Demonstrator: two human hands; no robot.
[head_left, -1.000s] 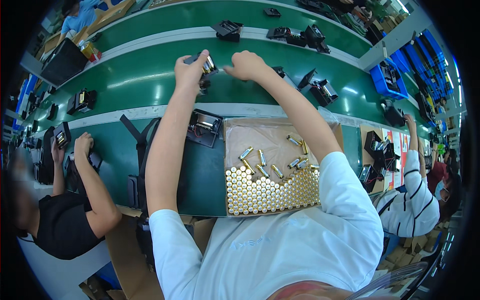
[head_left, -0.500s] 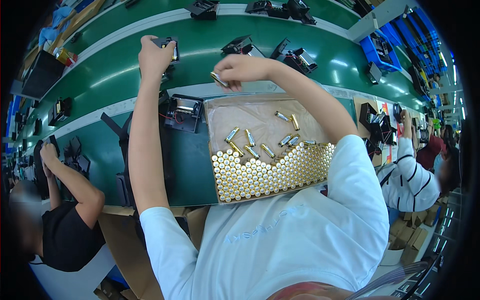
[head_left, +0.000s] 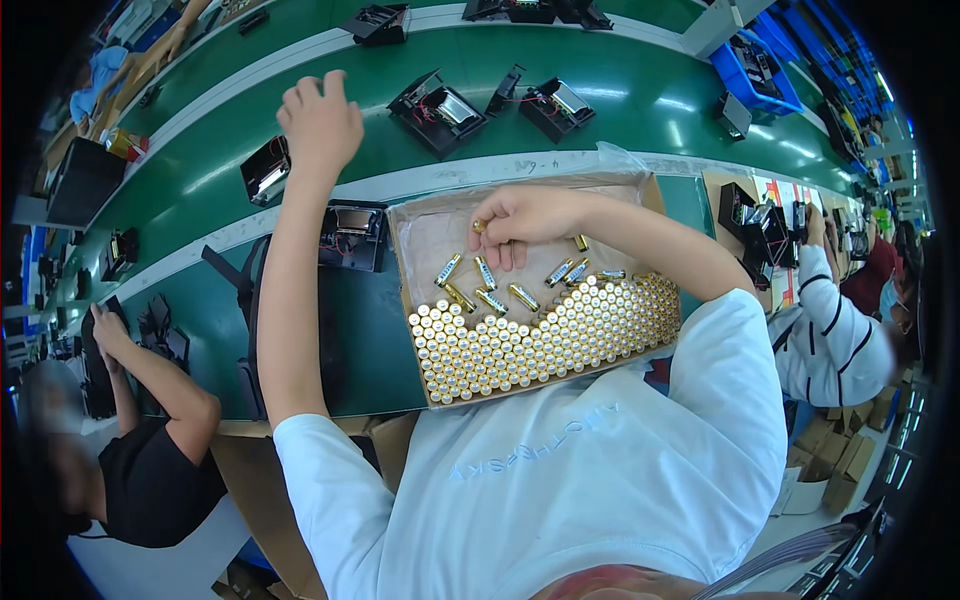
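Observation:
My left hand (head_left: 322, 128) is raised over the green belt, fingers apart and holding nothing. Just left of its wrist lies an open black battery case (head_left: 267, 172) with a silvery battery in it. Over the carton (head_left: 408, 270), my right hand (head_left: 527, 222) is closed on a gold-ended battery (head_left: 479, 227) between thumb and fingers. Below that hand, several loose batteries (head_left: 490, 300) lie on top, and rows of upright batteries (head_left: 520, 350) fill the near part of the carton. Another black battery case (head_left: 352, 236) with red wires sits left of the carton.
Two open black cases (head_left: 437, 112) with red wires lie on the green belt (head_left: 380, 150) beyond the carton. A blue bin (head_left: 758, 75) stands at the far right. Co-workers sit on both sides, one in a black sleeve (head_left: 160, 480), another in a striped white sleeve (head_left: 825, 345).
My left hand has let go of the black battery case, which now lies on the belt. My right hand has come back over the carton. The cases on the belt appear further left.

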